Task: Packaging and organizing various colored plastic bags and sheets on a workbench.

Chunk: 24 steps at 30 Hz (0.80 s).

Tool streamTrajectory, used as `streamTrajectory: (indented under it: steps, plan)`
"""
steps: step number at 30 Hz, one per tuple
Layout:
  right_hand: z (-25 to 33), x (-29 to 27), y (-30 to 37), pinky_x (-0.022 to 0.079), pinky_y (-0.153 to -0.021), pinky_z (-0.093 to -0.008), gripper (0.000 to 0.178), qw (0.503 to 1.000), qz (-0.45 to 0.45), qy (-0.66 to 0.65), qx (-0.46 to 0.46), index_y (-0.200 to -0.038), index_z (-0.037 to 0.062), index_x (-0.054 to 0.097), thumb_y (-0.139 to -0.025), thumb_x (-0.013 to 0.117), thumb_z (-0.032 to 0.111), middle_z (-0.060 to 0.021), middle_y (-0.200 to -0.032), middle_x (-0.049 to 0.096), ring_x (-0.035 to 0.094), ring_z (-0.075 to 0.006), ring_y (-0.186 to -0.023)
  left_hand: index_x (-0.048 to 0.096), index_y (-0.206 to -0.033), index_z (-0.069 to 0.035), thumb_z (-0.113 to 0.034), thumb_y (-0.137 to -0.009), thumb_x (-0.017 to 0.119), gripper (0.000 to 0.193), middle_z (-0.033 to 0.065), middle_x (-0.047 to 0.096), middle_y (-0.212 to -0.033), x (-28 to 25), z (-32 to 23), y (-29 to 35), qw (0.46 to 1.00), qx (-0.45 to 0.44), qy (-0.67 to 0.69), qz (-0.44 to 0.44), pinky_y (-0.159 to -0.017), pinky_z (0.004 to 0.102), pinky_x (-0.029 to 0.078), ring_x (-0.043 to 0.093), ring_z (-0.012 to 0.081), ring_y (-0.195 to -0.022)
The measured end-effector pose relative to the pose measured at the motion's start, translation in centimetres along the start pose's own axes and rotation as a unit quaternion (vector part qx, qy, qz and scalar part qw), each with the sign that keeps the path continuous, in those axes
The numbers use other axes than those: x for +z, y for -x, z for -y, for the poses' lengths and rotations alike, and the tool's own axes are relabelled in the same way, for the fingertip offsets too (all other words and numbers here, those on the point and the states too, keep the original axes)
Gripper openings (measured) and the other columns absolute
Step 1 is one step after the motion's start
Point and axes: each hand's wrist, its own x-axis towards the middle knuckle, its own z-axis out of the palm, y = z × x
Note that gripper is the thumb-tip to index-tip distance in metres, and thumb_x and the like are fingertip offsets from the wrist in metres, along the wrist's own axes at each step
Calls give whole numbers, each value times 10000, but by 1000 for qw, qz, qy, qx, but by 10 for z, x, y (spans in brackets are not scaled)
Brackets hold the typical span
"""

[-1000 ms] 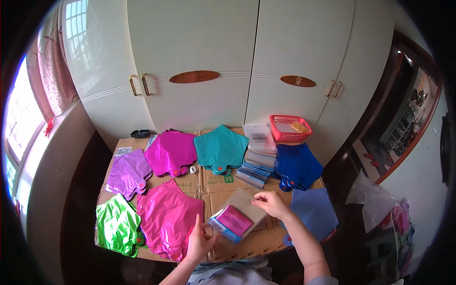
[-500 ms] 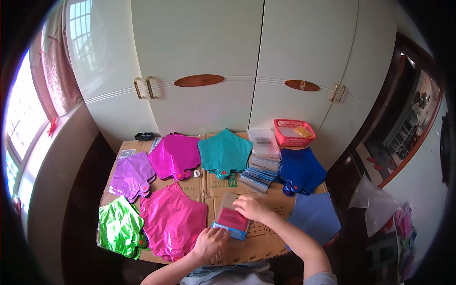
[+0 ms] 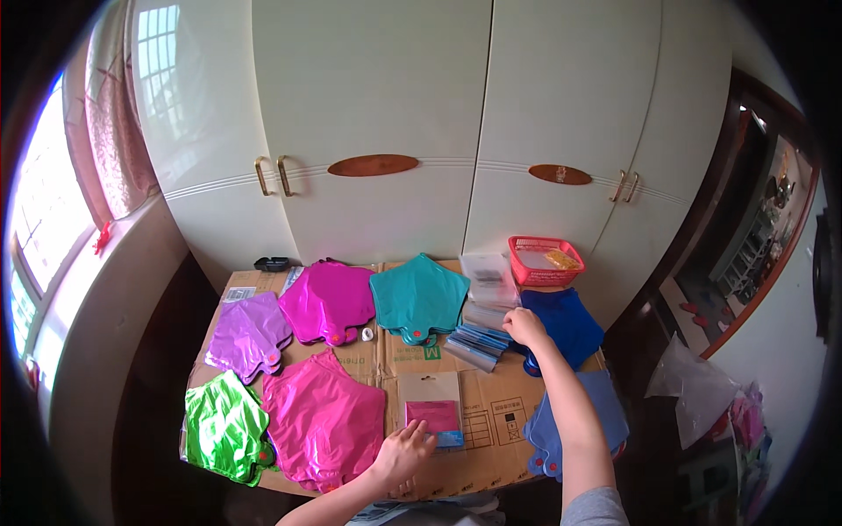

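Note:
A flat clear packet with a folded pink sheet inside and a blue strip lies on the cardboard-covered table. The fingers of my left hand are closed at its lower left edge. Farther back, my right hand has its fingers pinched at the fanned stack of packets; the stack's right end is partly hidden by that hand. Left of the clear packet lies a pile of pink foil balloons, flat and star-shaped. Dark blue foil balloons lie beneath and beside my right wrist.
More flat foil balloons surround the cardboard: green, lilac, magenta, teal and grey-blue. A red basket stands at the back right, a black tray at the back left. White cabinets rise behind.
My right hand has left the pink packet and moved back to the stack. My left hand has shifted slightly, staying by the packet. The view has tilted a little.

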Motion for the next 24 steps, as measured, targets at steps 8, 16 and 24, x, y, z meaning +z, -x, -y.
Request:
streamTrajectory:
  steps: [8, 16, 24]
  plan:
    - [-7, 2, -15, 522, -757, -378, 141, 995, 97, -11, -14, -809, 65, 704, -735, 666, 179, -156, -839, 686, 668, -303, -823, 578, -969, -90, -270, -797, 643, 258, 144, 623, -1029, -1, 6, -8, 999, 10, 2, 31, -651, 333, 561, 657, 249, -932]
    - [-6, -8, -19, 531, -769, -388, 187, 984, 177, -11, -31, -831, 87, 727, -674, 680, 178, -151, -865, 696, 675, -291, -827, 585, -1067, -97, -251, -803, 615, 307, 185, 621, -1098, 1, 12, -5, 998, 48, -13, 36, -646, 339, 571, 661, 248, -940]
    - [29, -24, 22, 524, -683, -418, 77, 993, -70, -3, -100, -789, 77, 646, -748, 635, 140, -120, -761, 672, 658, -309, -777, 563, -1055, -55, -191, -766, 565, 319, 221, 619, -1092, -9, 6, -7, 992, 89, -87, 23, -672, 352, 564, 642, 296, -981]
